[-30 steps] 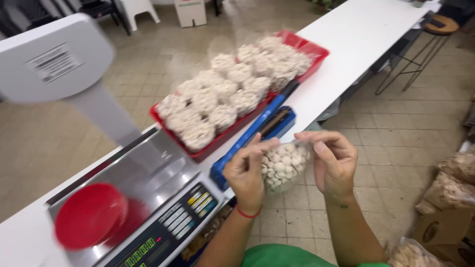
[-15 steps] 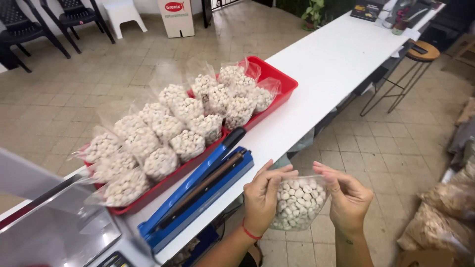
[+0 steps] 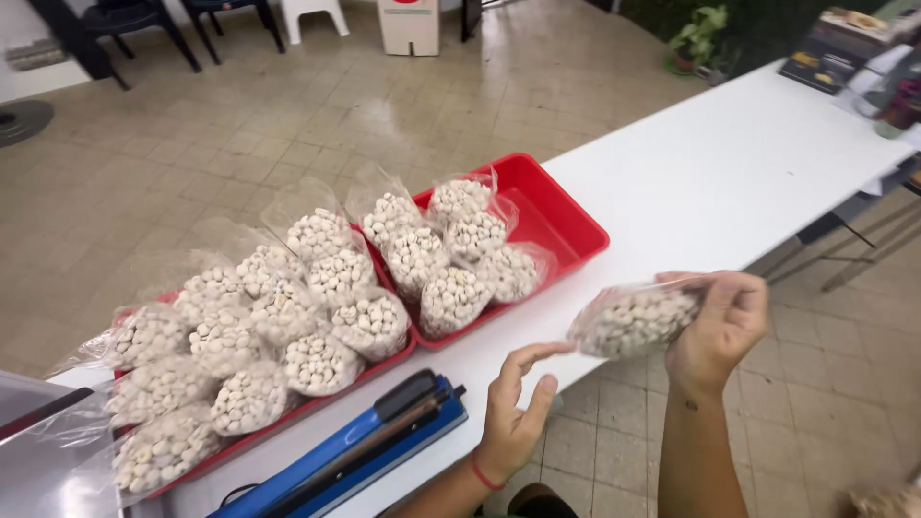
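Clear bag (image 3: 635,321): your right hand (image 3: 721,324) pinches its neck; keep it level.
Left hand (image 3: 513,412): empty, fingers spread, off the table (image 3: 729,163) front edge.
Red tray (image 3: 561,225): its right corner has room.

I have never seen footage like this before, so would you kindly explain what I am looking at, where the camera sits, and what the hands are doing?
There is no machine at work here: the camera is worn on a person's head and looks down at that person's own two bare hands, so you see what they see.

The right hand grips a small clear bag of pale round pieces by one end, held in the air beside the table edge. The left hand, with a red band at the wrist, is open and holds nothing; it hovers by the edge of the long white table.

On the table lie two red trays filled with many similar filled bags. Nearer the person is a long blue tool with a black bar, which looks like a bag sealer. Beyond the table is a tiled floor.
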